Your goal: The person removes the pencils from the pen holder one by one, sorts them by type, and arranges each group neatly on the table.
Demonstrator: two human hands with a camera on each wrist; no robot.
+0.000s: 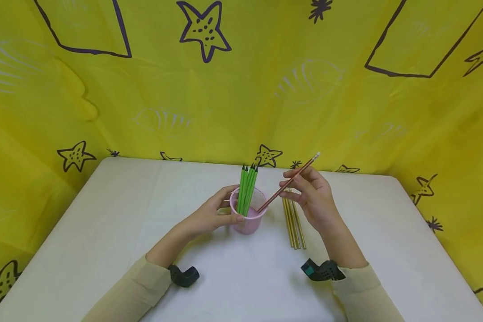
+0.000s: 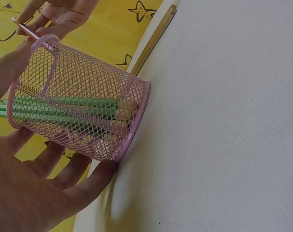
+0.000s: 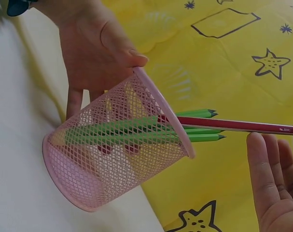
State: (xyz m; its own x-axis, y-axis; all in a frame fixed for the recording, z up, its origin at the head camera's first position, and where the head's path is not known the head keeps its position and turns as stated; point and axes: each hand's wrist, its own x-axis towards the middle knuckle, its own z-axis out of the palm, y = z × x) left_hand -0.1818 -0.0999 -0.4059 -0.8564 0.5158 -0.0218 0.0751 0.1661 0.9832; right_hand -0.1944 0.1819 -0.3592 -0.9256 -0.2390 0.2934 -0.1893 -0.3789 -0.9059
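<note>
A pink mesh pencil cup (image 1: 247, 227) stands on the table, and my left hand (image 1: 209, 216) grips it from the left, thumb near the rim. Several green pencils (image 1: 245, 192) lean inside, dark tips up; their lower ends show through the mesh in the left wrist view. My right hand (image 1: 317, 199) pinches a red pencil (image 1: 279, 191) that slants down toward the cup, white eraser end up. In the right wrist view the lower end of the red pencil (image 3: 233, 124) is just inside the rim.
Several gold pencils (image 1: 293, 223) lie side by side on the white table (image 1: 104, 232), right of the cup and beneath the right hand. A yellow curtain (image 1: 233, 103) with star and fish drawings hangs behind and around the table.
</note>
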